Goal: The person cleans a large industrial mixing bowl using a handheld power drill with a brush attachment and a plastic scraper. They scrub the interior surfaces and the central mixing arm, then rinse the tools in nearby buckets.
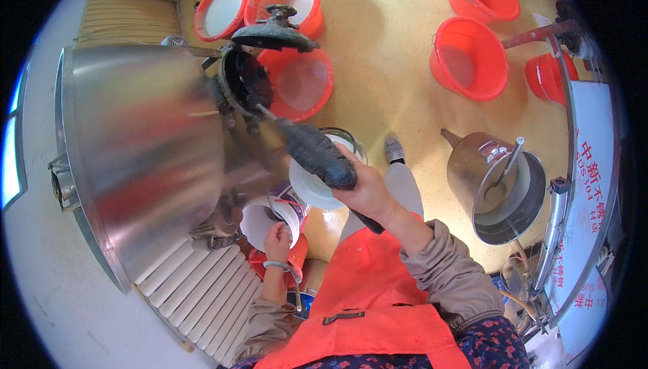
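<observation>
My right hand (367,186) grips a dark, worn hand-held power tool (319,154). Its thin metal shaft points away to the upper left. In the picture, the shaft's tip overlaps the lower rim of a round black port (246,85) on the side of a large stainless steel drum (147,151). Above the port is a heavy round metal cover (276,35) with a knob. Lower down, my left hand (278,242) is over the near rim of a white plastic bucket (257,224), fingers curled; whether it grips anything is unclear. A second white bucket (310,186) is partly hidden behind the tool.
Red plastic basins (324,83) stand below and behind the port, some holding whitish liquid. More red buckets (468,60) are at upper right. A stainless steel pot (458,171) with a ladle (511,159) lies tilted to my right, near a film-covered panel (590,166). White slats (202,293) run beneath the drum.
</observation>
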Demonstrator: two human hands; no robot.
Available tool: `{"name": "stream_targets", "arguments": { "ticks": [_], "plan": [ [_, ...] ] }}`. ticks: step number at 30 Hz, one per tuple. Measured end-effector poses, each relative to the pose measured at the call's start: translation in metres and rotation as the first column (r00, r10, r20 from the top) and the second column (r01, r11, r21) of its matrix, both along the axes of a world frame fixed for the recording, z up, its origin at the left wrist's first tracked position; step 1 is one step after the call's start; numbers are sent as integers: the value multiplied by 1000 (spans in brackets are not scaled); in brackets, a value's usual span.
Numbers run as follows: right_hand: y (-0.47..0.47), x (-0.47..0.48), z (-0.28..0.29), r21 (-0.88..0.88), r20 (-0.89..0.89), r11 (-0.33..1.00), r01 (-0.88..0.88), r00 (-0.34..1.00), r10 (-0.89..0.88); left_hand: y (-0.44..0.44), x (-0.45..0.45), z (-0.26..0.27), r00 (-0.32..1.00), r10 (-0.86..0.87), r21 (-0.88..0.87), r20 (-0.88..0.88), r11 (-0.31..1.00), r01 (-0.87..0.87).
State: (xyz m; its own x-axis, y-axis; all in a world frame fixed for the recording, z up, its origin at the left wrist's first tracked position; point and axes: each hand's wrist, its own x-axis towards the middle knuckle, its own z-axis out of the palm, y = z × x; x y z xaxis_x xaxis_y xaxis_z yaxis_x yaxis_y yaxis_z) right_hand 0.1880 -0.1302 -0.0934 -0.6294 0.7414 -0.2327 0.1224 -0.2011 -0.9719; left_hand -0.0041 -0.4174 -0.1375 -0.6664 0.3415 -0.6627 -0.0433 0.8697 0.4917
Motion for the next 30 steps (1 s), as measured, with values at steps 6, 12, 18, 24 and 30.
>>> {"name": "stream_targets", "arguments": {
  "ticks": [6, 12, 18, 24, 30],
  "plan": [
    [17, 0, 3, -25, -2, 1000, -16, 1000, 16, 15, 6, -3, 996, -88, -3, -35, 996, 88],
    [20, 3, 2, -59, 20, 998, -37, 999, 38, 21, 7, -6, 998, -57, 11, -1, 998, 57],
    [11, 12, -5, -79, 66, 995, -62, 996, 67, 23, 11, -4, 995, -97, -40, -4, 995, 97],
    [2, 20, -16, -64, 129, 997, -40, 991, 48, 18, 18, -3, 995, -103, -66, -11, 993, 102],
    [-8, 28, -22, 35, 71, 999, 15, 997, -17, 9, 23, -2, 982, -184, -71, -45, 981, 181]
  ]
}}
